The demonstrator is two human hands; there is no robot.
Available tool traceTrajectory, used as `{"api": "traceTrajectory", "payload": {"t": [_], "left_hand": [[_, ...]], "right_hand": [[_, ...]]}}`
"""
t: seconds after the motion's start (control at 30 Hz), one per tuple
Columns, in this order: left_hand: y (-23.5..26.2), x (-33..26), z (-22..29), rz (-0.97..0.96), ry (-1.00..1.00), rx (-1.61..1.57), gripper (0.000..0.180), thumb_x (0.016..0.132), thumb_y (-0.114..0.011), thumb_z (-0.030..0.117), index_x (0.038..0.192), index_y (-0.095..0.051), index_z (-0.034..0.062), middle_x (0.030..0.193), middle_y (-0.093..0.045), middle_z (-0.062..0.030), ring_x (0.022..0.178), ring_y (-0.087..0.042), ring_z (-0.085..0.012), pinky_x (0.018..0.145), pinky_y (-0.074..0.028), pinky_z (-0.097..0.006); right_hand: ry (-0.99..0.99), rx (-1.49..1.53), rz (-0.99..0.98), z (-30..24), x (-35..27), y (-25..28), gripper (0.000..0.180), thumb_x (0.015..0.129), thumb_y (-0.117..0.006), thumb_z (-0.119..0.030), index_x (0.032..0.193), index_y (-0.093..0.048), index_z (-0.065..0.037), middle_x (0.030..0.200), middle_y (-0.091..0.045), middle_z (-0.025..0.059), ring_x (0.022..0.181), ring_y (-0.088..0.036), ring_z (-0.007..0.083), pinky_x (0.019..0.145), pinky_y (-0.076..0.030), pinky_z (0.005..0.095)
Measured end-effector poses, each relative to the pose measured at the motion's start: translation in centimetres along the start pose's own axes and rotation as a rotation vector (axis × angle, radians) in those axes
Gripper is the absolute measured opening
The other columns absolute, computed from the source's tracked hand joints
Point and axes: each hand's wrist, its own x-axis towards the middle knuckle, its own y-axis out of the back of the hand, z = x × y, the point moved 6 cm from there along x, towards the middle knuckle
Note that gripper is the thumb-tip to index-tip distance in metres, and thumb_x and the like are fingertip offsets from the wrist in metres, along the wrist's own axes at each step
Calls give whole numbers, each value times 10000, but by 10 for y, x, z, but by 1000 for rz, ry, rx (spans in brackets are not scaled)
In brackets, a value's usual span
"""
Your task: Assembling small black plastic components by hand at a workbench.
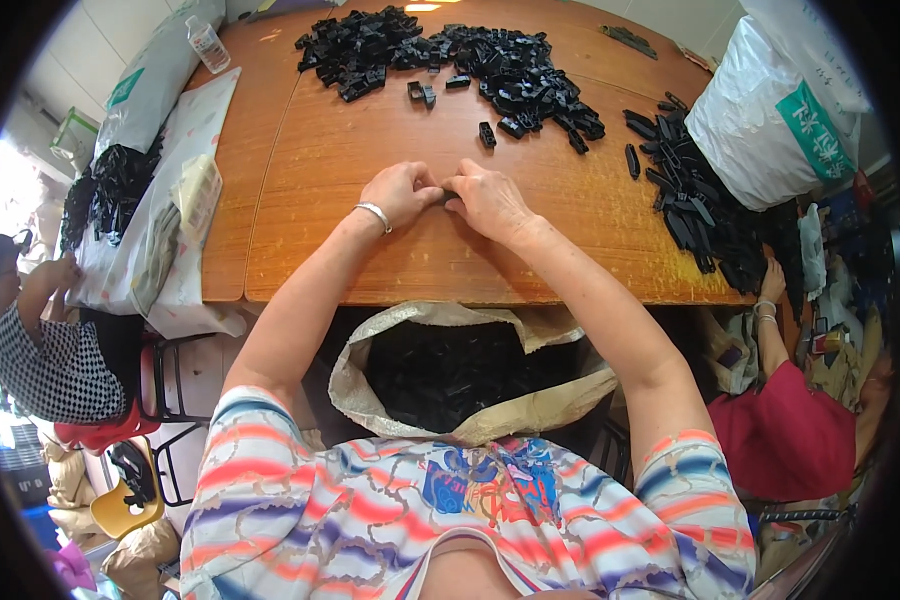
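Observation:
Over the middle of the wooden table [330,240], my left hand [402,192] and my right hand [488,200] meet with their fingertips together. Both are closed in a pinch on a small black plastic part [448,196], mostly hidden by the fingers. Beyond them lies a big heap of short black plastic parts [515,75], with a few loose ones on its near side. Long, narrow black plastic pieces [695,205] are piled at the table's right edge. Below the near edge, an open woven sack [355,385] holds many black pieces.
At right, a large white plastic sack [745,120] stands behind the long pieces, and a person in a red top [790,440] reaches toward them. A clear bottle [207,45] and white bags [155,75] are at left. Another person in a checked top [55,365] sits there.

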Motion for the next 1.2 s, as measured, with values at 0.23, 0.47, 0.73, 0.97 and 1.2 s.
{"api": "traceTrajectory", "payload": {"t": [0.23,0.47,0.73,0.97,1.2], "left_hand": [[0,17,-29,-52,-23,-246,176,802,-701,214,905,-705,71,847,-695,-115,787,-659,-247,728,-521,-350],[41,97,-19,381,-226,468,447,806,-629,70,1213,-582,249,1121,-554,-74,1089,-544,-268,863,-519,-383],[17,134,-8,227,-385,712,249,739,-709,125,980,-654,149,1072,-625,-27,1145,-529,-233,851,-484,-346],[-11,75,19,55,-413,414,145,877,-601,177,935,-687,76,923,-624,-95,869,-626,-295,772,-515,-375],[1,43,10,50,-216,246,209,915,-569,209,1012,-684,65,1001,-608,-140,929,-617,-324,825,-500,-399]], "right_hand": [[-5,302,42,-17,-55,36,216,749,-729,-137,936,-667,-49,888,-598,135,801,-612,329,725,-502,404],[174,309,-398,-82,-168,30,303,734,-769,-192,994,-658,-85,882,-586,89,784,-628,293,658,-529,381],[68,393,-38,-25,-105,44,123,795,-689,-161,851,-651,-58,807,-627,117,775,-629,296,670,-515,392],[-171,20,317,72,4,34,212,815,-639,-82,1023,-662,-49,978,-610,175,845,-635,356,743,-524,412],[-161,-138,94,80,49,13,365,819,-532,-25,1168,-633,-56,1094,-568,251,955,-619,425,847,-517,445]]}}
